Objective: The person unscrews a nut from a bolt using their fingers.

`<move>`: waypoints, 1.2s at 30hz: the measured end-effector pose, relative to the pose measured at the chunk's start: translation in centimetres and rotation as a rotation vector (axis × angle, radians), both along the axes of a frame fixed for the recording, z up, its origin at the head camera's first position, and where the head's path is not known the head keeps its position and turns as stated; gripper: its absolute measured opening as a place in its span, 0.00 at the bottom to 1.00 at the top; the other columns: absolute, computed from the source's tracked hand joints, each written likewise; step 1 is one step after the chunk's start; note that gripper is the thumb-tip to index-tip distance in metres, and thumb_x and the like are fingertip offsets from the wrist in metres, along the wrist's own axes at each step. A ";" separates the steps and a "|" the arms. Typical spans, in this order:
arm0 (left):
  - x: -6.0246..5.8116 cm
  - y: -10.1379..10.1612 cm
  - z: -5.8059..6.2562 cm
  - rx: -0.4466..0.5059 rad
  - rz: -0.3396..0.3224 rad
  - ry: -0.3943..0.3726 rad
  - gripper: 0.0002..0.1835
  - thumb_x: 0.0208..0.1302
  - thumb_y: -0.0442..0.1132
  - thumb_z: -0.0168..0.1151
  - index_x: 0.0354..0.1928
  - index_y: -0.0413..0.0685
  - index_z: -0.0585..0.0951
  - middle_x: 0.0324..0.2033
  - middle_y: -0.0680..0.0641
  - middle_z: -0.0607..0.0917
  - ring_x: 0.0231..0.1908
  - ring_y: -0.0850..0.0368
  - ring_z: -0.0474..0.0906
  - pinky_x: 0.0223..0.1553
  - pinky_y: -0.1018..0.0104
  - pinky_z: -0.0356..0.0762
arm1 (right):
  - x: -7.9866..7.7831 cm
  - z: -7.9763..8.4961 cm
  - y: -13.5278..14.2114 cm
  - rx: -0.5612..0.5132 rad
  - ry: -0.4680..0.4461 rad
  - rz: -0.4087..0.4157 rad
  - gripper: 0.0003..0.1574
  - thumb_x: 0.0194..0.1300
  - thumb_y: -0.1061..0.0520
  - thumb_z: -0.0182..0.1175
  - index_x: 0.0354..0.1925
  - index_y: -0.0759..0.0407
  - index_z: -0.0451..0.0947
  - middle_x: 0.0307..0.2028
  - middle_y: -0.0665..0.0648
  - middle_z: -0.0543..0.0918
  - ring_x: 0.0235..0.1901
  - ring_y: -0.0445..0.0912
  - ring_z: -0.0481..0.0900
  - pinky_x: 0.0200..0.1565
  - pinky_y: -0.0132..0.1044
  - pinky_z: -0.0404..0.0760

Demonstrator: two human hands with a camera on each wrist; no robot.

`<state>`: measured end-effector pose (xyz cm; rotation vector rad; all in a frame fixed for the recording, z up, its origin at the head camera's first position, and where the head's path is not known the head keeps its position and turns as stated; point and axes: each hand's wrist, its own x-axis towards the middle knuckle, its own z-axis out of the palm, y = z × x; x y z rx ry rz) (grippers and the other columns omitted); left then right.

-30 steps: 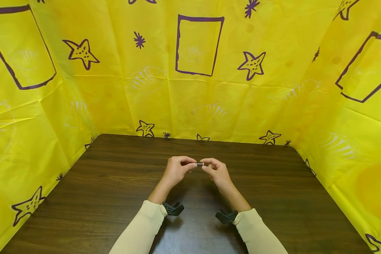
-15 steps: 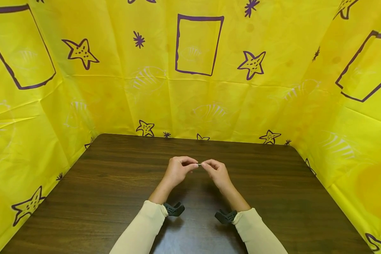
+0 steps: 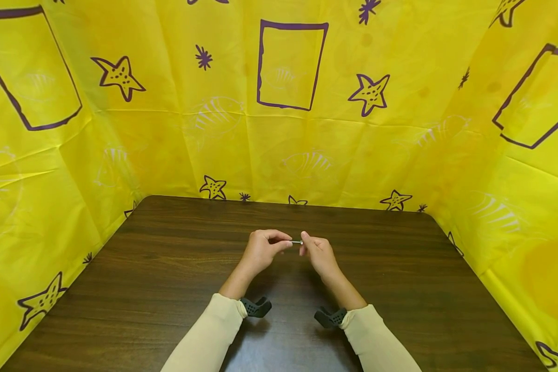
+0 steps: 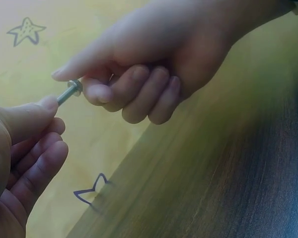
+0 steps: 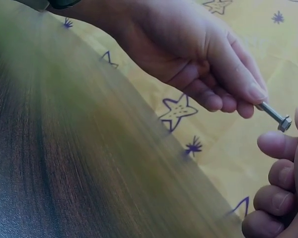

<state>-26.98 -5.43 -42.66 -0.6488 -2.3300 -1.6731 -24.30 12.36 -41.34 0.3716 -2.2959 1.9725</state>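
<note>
A small silver bolt (image 5: pixel 272 113) with a hexagonal end is held roughly level above the table, near the middle of the head view. My left hand (image 3: pixel 262 249) pinches its shank between thumb and forefinger, hiding the other end. My right hand (image 3: pixel 320 254) is at the hex end, its thumb and curled forefinger on either side of it; the remaining fingers fold into the palm. In the left wrist view the hex end (image 4: pixel 75 88) appears to meet the right forefinger, while the right wrist view shows a narrow gap there.
A dark wood-grain table (image 3: pixel 167 279) lies below both hands. Yellow cloth (image 3: pixel 167 150) with purple starfish drawings hangs along its back and sides. Black wrist bands (image 3: pixel 257 307) sit at both cuffs.
The right fingers were spread around the bolt's end, then closed over it half a second ago. Now the right thumb has slid upward and the end shows again. The left hand barely moved.
</note>
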 end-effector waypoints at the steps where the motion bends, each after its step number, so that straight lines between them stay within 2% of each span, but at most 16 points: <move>1: 0.0 0.0 0.0 0.000 0.000 0.000 0.03 0.57 0.34 0.71 0.34 0.42 0.88 0.26 0.50 0.86 0.24 0.42 0.82 0.23 0.67 0.77 | -0.1 -0.1 0.0 -0.015 -0.009 0.015 0.30 0.76 0.57 0.50 0.22 0.79 0.74 0.09 0.48 0.61 0.11 0.37 0.55 0.17 0.29 0.53; 8: 0.0 -0.1 0.1 -0.006 0.003 -0.002 0.04 0.57 0.35 0.71 0.34 0.42 0.88 0.26 0.50 0.86 0.24 0.40 0.82 0.23 0.67 0.77 | -0.2 0.0 0.3 -0.051 -0.011 0.085 0.22 0.73 0.61 0.53 0.30 0.82 0.74 0.12 0.52 0.63 0.13 0.38 0.58 0.18 0.29 0.56; 14: 0.2 -0.3 0.4 -0.010 0.010 0.002 0.03 0.58 0.35 0.71 0.34 0.44 0.88 0.26 0.51 0.86 0.23 0.47 0.82 0.24 0.66 0.78 | -0.2 -0.1 0.5 -0.110 0.000 0.100 0.13 0.68 0.66 0.58 0.37 0.82 0.74 0.15 0.51 0.65 0.14 0.38 0.60 0.18 0.29 0.58; 22: 0.2 -0.5 0.6 -0.002 0.027 -0.020 0.03 0.58 0.35 0.71 0.34 0.45 0.88 0.26 0.51 0.86 0.24 0.45 0.82 0.25 0.65 0.78 | -0.5 -0.4 0.7 -0.074 0.171 0.088 0.11 0.60 0.71 0.64 0.42 0.78 0.80 0.15 0.49 0.66 0.15 0.36 0.61 0.19 0.28 0.60; 27: 0.2 -0.5 0.6 0.006 0.023 -0.036 0.02 0.58 0.34 0.70 0.34 0.45 0.88 0.26 0.50 0.86 0.24 0.44 0.82 0.24 0.65 0.78 | -0.6 -0.5 0.7 -0.064 0.210 0.081 0.12 0.59 0.72 0.65 0.43 0.77 0.80 0.16 0.50 0.67 0.16 0.36 0.61 0.20 0.27 0.60; 32: 0.2 -0.5 0.7 -0.001 0.027 -0.035 0.03 0.58 0.35 0.70 0.34 0.45 0.88 0.25 0.51 0.86 0.24 0.45 0.82 0.24 0.66 0.78 | -0.5 -0.3 0.7 -0.067 0.186 0.107 0.18 0.59 0.72 0.65 0.48 0.79 0.77 0.17 0.52 0.66 0.17 0.36 0.61 0.21 0.28 0.59; 34: 0.3 -0.4 0.7 -0.004 0.027 -0.036 0.03 0.58 0.35 0.71 0.34 0.45 0.88 0.25 0.51 0.86 0.24 0.46 0.82 0.25 0.66 0.78 | -0.5 -0.3 0.7 -0.063 0.151 0.104 0.16 0.63 0.70 0.63 0.48 0.78 0.77 0.17 0.52 0.66 0.17 0.37 0.62 0.20 0.28 0.60; 36: 0.3 -0.4 0.6 -0.003 0.023 -0.037 0.03 0.58 0.35 0.71 0.34 0.44 0.88 0.25 0.51 0.85 0.24 0.46 0.82 0.25 0.66 0.78 | -0.4 -0.2 0.6 -0.051 0.111 0.088 0.11 0.67 0.67 0.60 0.43 0.77 0.79 0.16 0.52 0.66 0.16 0.38 0.62 0.20 0.29 0.60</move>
